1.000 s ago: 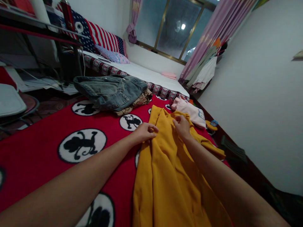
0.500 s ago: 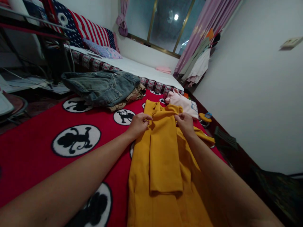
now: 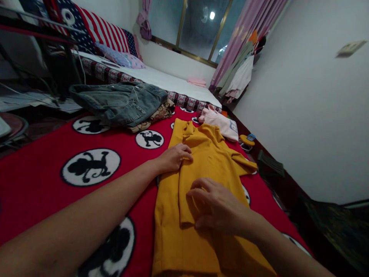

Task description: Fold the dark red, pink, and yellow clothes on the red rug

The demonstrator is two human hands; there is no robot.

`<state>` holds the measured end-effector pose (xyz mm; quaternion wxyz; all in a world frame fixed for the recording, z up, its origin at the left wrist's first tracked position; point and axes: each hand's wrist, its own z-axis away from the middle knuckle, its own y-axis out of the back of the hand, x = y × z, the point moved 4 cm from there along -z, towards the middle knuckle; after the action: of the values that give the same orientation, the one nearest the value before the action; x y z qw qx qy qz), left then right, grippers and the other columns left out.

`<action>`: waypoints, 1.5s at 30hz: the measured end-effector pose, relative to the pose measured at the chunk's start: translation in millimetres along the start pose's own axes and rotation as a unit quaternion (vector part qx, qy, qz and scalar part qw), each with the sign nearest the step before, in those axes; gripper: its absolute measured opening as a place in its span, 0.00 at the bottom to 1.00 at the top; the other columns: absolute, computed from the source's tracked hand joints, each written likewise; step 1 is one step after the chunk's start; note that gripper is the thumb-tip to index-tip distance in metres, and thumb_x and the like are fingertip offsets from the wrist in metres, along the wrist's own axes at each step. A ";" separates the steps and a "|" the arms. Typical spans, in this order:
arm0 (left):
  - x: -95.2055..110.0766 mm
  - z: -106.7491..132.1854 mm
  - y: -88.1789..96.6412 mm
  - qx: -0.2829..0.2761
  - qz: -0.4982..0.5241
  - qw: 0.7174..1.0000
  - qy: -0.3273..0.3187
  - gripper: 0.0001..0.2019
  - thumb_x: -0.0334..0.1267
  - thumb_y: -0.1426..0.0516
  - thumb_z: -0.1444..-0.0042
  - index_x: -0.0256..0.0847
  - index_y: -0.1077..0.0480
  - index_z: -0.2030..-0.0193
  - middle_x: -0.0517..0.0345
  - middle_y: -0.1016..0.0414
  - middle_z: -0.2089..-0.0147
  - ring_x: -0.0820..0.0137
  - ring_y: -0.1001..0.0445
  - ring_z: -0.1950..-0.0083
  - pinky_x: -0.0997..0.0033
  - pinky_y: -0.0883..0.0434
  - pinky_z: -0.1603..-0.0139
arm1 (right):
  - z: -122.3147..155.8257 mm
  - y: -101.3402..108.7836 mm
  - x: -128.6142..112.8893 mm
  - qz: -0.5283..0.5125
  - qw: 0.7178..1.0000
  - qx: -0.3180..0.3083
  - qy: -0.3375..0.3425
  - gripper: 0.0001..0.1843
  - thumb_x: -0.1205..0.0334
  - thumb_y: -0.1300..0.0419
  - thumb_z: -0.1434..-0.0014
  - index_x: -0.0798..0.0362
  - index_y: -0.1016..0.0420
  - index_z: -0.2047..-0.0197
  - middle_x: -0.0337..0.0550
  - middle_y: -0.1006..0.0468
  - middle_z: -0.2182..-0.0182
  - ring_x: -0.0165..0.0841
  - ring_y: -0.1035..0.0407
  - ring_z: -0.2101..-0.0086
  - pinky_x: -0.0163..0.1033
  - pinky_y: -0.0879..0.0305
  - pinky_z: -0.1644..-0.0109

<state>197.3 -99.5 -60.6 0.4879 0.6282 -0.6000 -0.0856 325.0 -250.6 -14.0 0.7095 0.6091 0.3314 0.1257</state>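
A mustard-yellow coat (image 3: 227,154) lies spread on the red blanket, with one sleeve (image 3: 190,184) laid lengthwise over its body. At the coat's left edge, below the collar, my left hand (image 3: 174,157) is closed on the fabric, its fingers curled; the thumb is hidden. My right hand (image 3: 211,204) is open over the lower end of that sleeve, fingers bent and apart, casting a shadow on the cloth. Whether its fingertips touch the cuff I cannot tell. The other sleeve (image 3: 245,164) sticks out to the right.
The red blanket (image 3: 43,169) has white circles with black figures. Folded denim (image 3: 121,104) lies on a brown patterned cloth (image 3: 155,117) at far left. A pale pink folded garment (image 3: 220,124) sits beyond the collar. Behind is a white-topped bed (image 3: 170,80); a wall (image 3: 317,115) rises at right.
My right hand has left the coat's upper right part and come down towards me to the sleeve's lower end, its fingers now apart. My left hand has shifted slightly nearer along the left edge.
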 end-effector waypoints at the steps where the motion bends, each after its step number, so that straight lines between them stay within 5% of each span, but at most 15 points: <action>1: -0.5 0.0 -1.2 -0.003 -0.010 1.000 -0.004 0.22 0.18 0.48 0.52 0.45 0.21 0.60 0.52 0.26 0.51 0.63 0.31 0.47 0.64 0.34 0.44 | -0.2 -5.7 -2.3 0.012 1.000 0.017 -0.007 0.17 0.57 0.33 0.46 0.51 0.26 0.54 0.46 0.27 0.53 0.36 0.33 0.55 0.39 0.37 0.53; 3: -1.8 -0.6 -0.9 -0.001 -0.023 1.000 0.002 0.20 0.20 0.48 0.49 0.45 0.20 0.61 0.52 0.26 0.52 0.64 0.30 0.48 0.65 0.34 0.45 | -2.6 -14.8 -1.7 0.018 0.998 0.063 -0.016 0.04 0.66 0.42 0.40 0.53 0.27 0.60 0.46 0.26 0.57 0.33 0.33 0.58 0.38 0.37 0.54; 9: 12.4 -6.9 18.1 -0.018 -0.022 0.999 -0.021 0.19 0.20 0.48 0.51 0.44 0.20 0.64 0.54 0.21 0.58 0.64 0.28 0.53 0.65 0.35 0.45 | 8.2 5.9 -1.9 -0.128 0.976 0.164 -0.062 0.04 0.68 0.47 0.41 0.52 0.32 0.64 0.41 0.25 0.65 0.31 0.31 0.64 0.36 0.38 0.58; 13: 34.0 -4.8 26.8 -0.161 0.070 0.984 0.036 0.19 0.19 0.46 0.57 0.43 0.20 0.65 0.58 0.20 0.66 0.68 0.25 0.64 0.74 0.31 0.60 | 25.3 30.7 -14.9 -0.245 0.956 0.134 -0.093 0.07 0.60 0.46 0.38 0.52 0.32 0.67 0.38 0.29 0.71 0.29 0.35 0.68 0.34 0.41 0.63; 16: 57.8 3.6 25.5 -0.318 0.130 0.934 0.095 0.15 0.24 0.39 0.58 0.43 0.20 0.64 0.61 0.21 0.68 0.70 0.27 0.69 0.78 0.33 0.70 | 26.8 34.6 -19.7 -0.348 0.931 0.062 -0.088 0.12 0.54 0.41 0.41 0.54 0.32 0.70 0.36 0.34 0.75 0.26 0.40 0.72 0.31 0.43 0.68; 19: 75.3 7.9 25.6 -0.399 0.171 0.894 0.108 0.08 0.30 0.36 0.56 0.38 0.22 0.66 0.61 0.22 0.69 0.72 0.28 0.68 0.79 0.35 0.69 | 13.3 33.8 -7.6 -0.480 0.871 0.010 -0.098 0.15 0.52 0.36 0.48 0.55 0.32 0.72 0.34 0.37 0.79 0.23 0.45 0.78 0.29 0.49 0.75; 21: 72.8 7.9 26.0 -0.404 0.209 0.882 0.122 0.05 0.34 0.37 0.53 0.36 0.25 0.68 0.62 0.25 0.71 0.74 0.30 0.69 0.80 0.35 0.69 | -3.0 36.6 15.4 -0.555 0.821 0.066 -0.119 0.13 0.56 0.33 0.53 0.55 0.30 0.72 0.34 0.34 0.80 0.23 0.43 0.80 0.29 0.47 0.76; 25: 35.7 10.0 25.6 -0.322 0.337 0.858 0.216 0.18 0.49 0.34 0.55 0.35 0.31 0.71 0.63 0.30 0.74 0.75 0.33 0.72 0.78 0.33 0.70 | -31.6 30.1 83.4 -0.654 0.674 0.279 -0.201 0.09 0.55 0.38 0.47 0.52 0.28 0.68 0.41 0.24 0.75 0.32 0.30 0.73 0.35 0.32 0.68; 28: 7.6 14.9 25.4 -0.244 0.389 0.842 0.283 0.24 0.55 0.32 0.60 0.36 0.30 0.66 0.61 0.28 0.69 0.74 0.30 0.69 0.76 0.30 0.67 | -44.1 4.1 119.3 -0.701 0.593 0.300 -0.258 0.16 0.48 0.45 0.41 0.51 0.28 0.62 0.45 0.20 0.71 0.37 0.24 0.67 0.41 0.27 0.62; 31: 2.4 17.8 23.7 -0.258 0.400 0.835 0.275 0.26 0.54 0.31 0.60 0.36 0.27 0.60 0.57 0.24 0.62 0.72 0.27 0.64 0.76 0.28 0.64 | -47.3 -11.5 131.6 -0.667 0.622 0.330 -0.243 0.21 0.45 0.39 0.46 0.49 0.30 0.55 0.44 0.19 0.67 0.40 0.24 0.62 0.44 0.26 0.60; 34: 11.5 18.2 24.6 -0.319 0.387 0.832 0.239 0.25 0.54 0.32 0.59 0.36 0.23 0.61 0.56 0.21 0.63 0.69 0.26 0.63 0.75 0.28 0.62 | -41.6 -14.1 125.0 -0.607 0.659 0.376 -0.234 0.34 0.56 0.28 0.59 0.48 0.33 0.48 0.41 0.19 0.63 0.40 0.24 0.62 0.43 0.27 0.57; 37: 24.2 19.3 30.6 -0.394 0.357 0.823 0.200 0.22 0.53 0.33 0.56 0.38 0.20 0.60 0.56 0.19 0.61 0.65 0.24 0.60 0.72 0.27 0.57 | -40.8 -10.7 107.6 -0.611 0.705 0.314 -0.179 0.36 0.58 0.30 0.58 0.50 0.34 0.44 0.42 0.20 0.59 0.38 0.24 0.62 0.43 0.28 0.55; 39: 30.3 20.4 36.2 -0.427 0.338 0.818 0.187 0.22 0.53 0.33 0.55 0.38 0.20 0.58 0.55 0.19 0.59 0.63 0.24 0.57 0.71 0.27 0.57 | -40.7 -7.4 100.4 -0.565 0.764 0.266 -0.160 0.30 0.55 0.34 0.52 0.52 0.31 0.45 0.43 0.20 0.61 0.38 0.25 0.64 0.43 0.28 0.57; 42: 32.1 20.4 42.5 -0.434 0.313 0.820 0.204 0.22 0.54 0.35 0.53 0.38 0.20 0.59 0.52 0.19 0.59 0.62 0.23 0.58 0.72 0.26 0.63 | -36.8 2.3 100.4 -0.323 0.864 0.331 -0.200 0.21 0.56 0.36 0.48 0.54 0.26 0.51 0.45 0.22 0.65 0.36 0.28 0.68 0.42 0.31 0.62; 45: 23.1 13.8 44.3 -0.350 0.279 0.861 0.244 0.19 0.53 0.36 0.51 0.36 0.21 0.64 0.51 0.19 0.64 0.66 0.22 0.64 0.76 0.29 0.68 | -40.1 7.7 82.8 -0.068 0.893 0.420 -0.145 0.10 0.62 0.39 0.43 0.53 0.26 0.57 0.46 0.24 0.62 0.35 0.31 0.64 0.42 0.34 0.58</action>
<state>164.1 -117.1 -24.9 0.8098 0.2236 -0.5423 0.0055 363.8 -169.3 -34.6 0.4344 0.8380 0.2869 -0.1635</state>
